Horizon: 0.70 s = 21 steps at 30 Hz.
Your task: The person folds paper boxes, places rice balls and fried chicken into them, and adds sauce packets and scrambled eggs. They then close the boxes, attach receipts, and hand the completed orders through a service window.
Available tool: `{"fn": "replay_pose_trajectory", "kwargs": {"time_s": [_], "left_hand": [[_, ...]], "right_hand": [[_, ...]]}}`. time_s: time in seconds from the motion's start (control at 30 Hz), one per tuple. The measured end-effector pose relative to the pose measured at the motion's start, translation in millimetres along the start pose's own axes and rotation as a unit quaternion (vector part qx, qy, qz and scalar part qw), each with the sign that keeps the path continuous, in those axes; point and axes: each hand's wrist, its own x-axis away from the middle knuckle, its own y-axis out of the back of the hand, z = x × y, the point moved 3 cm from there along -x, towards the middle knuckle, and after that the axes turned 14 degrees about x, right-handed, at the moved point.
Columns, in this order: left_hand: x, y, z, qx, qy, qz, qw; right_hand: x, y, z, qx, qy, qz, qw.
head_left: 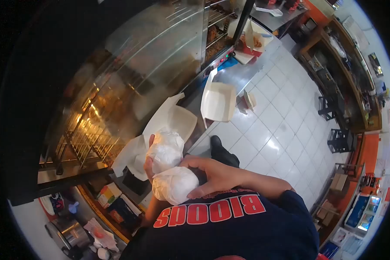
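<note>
Two round bundles wrapped in white paper are held close together in front of my chest. My left hand (149, 167), partly hidden, has its fingers curled around the farther paper-wrapped bundle (165, 149). With thumb and fingers, my right hand (213, 173) grips the nearer paper-wrapped bundle (174, 186). What lies inside the paper is hidden. Just beyond the bundles an open takeaway box (182, 121) sits on the counter. Another open takeaway box (221, 103) stands farther along, and white open cardboard (128, 158) lies to the left.
A lit glass food warmer (117, 86) with wire racks fills the left side. Farther along the counter (264, 65) is a box of food (258, 41). White floor tiles (277, 125) extend to the right, toward stools (340, 141) and wooden shelves (333, 78). A metal pot (71, 234) stands lower left.
</note>
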Motion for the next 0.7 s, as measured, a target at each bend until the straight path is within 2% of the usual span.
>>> {"fn": "replay_pose_trajectory", "kwargs": {"time_s": [0.03,0.1,0.17,0.2,0.27,0.3,0.37,0.43,0.47,0.5,0.53,0.57,0.63,0.67,0.7], "left_hand": [[-7,-2,6,0.016,-0.005,-0.01,1.0],[-20,-2,19,0.045,-0.02,-0.032,0.998],[-30,-2,31,0.073,-0.041,-0.055,0.995],[-34,-3,36,0.087,-0.052,-0.065,0.993],[-39,-3,46,0.116,-0.076,-0.085,0.987],[-40,-3,50,0.129,-0.089,-0.093,0.983],[-41,-2,58,0.151,-0.114,-0.113,0.975],[-41,1,66,0.167,-0.143,-0.128,0.967],[-42,4,70,0.174,-0.159,-0.135,0.963],[-42,8,72,0.189,-0.18,-0.147,0.954],[-42,11,73,0.188,-0.187,-0.15,0.952],[-43,15,73,0.207,-0.184,-0.177,0.944],[-48,22,71,0.229,-0.19,-0.2,0.934],[-47,26,73,0.243,-0.188,-0.208,0.929],[-47,31,72,0.257,-0.187,-0.215,0.924]], "right_hand": [[1,15,-2,0.046,0.06,-0.026,0.997],[16,50,-11,-0.227,-0.016,-0.028,0.973],[36,116,-23,-0.229,-0.002,-0.134,0.964],[45,152,-36,-0.166,0.032,-0.214,0.962],[52,211,-68,-0.116,-0.029,-0.285,0.951],[46,238,-110,-0.009,-0.07,-0.283,0.957],[21,270,-175,0.103,-0.174,-0.246,0.948],[-15,274,-224,0.112,-0.214,-0.175,0.955],[-32,274,-264,0.109,-0.212,-0.165,0.957],[-50,273,-303,0.273,-0.129,-0.176,0.937],[-59,268,-319,0.426,-0.041,-0.183,0.885],[-62,269,-320,0.424,-0.037,-0.177,0.888],[-68,272,-306,0.512,0.009,-0.21,0.833],[-67,266,-303,0.51,0.012,-0.203,0.836],[-59,263,-290,0.412,-0.017,-0.294,0.862]]}}
